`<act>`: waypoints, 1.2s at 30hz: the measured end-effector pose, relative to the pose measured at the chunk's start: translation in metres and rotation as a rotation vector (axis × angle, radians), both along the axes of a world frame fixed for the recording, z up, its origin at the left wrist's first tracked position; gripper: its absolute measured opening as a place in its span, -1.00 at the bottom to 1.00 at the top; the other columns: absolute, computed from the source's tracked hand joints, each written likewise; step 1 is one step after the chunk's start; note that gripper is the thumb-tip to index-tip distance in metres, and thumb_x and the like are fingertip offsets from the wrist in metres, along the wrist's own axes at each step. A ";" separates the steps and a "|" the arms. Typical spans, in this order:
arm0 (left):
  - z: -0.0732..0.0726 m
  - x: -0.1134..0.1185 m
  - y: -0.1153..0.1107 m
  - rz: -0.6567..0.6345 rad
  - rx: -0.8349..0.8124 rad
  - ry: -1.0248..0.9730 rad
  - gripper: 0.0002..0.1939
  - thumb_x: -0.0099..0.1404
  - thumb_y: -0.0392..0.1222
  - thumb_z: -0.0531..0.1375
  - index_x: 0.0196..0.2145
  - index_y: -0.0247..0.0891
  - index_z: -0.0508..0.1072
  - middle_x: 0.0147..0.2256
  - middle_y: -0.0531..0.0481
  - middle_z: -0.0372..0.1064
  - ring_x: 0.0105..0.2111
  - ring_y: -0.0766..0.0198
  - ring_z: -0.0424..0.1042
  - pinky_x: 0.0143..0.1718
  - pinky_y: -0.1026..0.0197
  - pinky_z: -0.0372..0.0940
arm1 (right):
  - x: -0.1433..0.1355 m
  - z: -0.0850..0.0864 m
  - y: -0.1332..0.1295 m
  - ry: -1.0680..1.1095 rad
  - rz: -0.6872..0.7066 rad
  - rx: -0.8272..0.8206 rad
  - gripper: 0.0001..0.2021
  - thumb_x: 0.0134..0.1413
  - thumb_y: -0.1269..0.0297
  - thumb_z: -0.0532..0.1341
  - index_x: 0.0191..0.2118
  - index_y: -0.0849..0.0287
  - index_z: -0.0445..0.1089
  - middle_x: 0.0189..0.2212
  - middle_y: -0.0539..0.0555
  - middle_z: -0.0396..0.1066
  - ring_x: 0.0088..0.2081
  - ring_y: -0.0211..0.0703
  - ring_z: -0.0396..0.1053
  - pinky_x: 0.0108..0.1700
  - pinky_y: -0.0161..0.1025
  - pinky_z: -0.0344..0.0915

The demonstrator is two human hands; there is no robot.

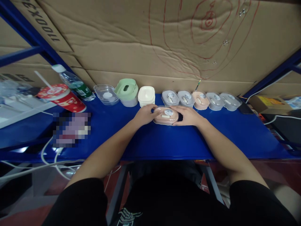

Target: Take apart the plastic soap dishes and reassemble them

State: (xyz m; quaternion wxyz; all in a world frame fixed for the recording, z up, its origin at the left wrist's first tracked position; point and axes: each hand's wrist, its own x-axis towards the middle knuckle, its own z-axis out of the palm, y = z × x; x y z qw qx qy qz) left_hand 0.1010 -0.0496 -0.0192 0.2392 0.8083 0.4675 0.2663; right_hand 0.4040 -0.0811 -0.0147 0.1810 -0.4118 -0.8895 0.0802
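Observation:
A pink lidded box (162, 119) with a clear cover, a round white label and a small pale bar on top is between my hands on the blue table. My left hand (146, 115) grips its left end, and my right hand (187, 115) grips its right end with thumb and fingers. Behind it stands a row of similar boxes: grey ones (170, 98) and one pink box (201, 101). To the left of that row are a stack of cream pieces (146, 95), green trays (127, 89) and clear plastic covers (106, 94).
A red paper cup (70, 99) with a straw and a water bottle (78, 88) stand at the left. White cables (56, 157) hang over the front left edge. A cardboard box (270, 105) sits at the right. Cardboard sheeting (122, 37) closes the back.

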 end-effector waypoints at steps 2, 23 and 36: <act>0.000 0.000 0.000 -0.005 -0.047 -0.021 -0.57 0.46 0.17 0.22 0.00 -0.23 0.61 -0.06 -0.15 0.64 -0.12 0.05 0.58 -0.03 0.00 0.42 | 0.001 -0.002 0.001 0.017 0.026 0.007 0.08 0.03 -0.34 0.47 0.57 -0.03 0.15 0.43 0.16 0.36 0.39 0.39 0.39 0.33 0.32 0.45; -0.002 0.014 -0.001 -0.037 -0.459 -0.515 -0.69 0.53 -0.08 0.22 0.12 -0.27 0.49 0.00 -0.22 0.64 -0.49 0.35 0.57 -0.45 0.27 0.43 | -0.010 0.041 -0.027 -0.288 0.014 0.247 -0.72 0.18 0.01 0.52 -0.35 0.11 0.63 -0.10 0.21 0.66 0.04 0.27 0.54 0.30 0.32 0.31; 0.000 0.008 -0.015 -0.226 0.083 0.024 -0.65 0.49 -0.02 0.22 0.12 -0.21 0.58 -0.10 -0.08 0.69 -0.25 0.17 0.64 -0.19 0.13 0.45 | -0.063 -0.012 -0.026 0.597 -0.067 0.215 -0.85 0.34 0.07 0.36 -0.22 -0.03 0.62 -0.09 0.07 0.69 -0.03 0.03 0.62 0.13 0.12 0.50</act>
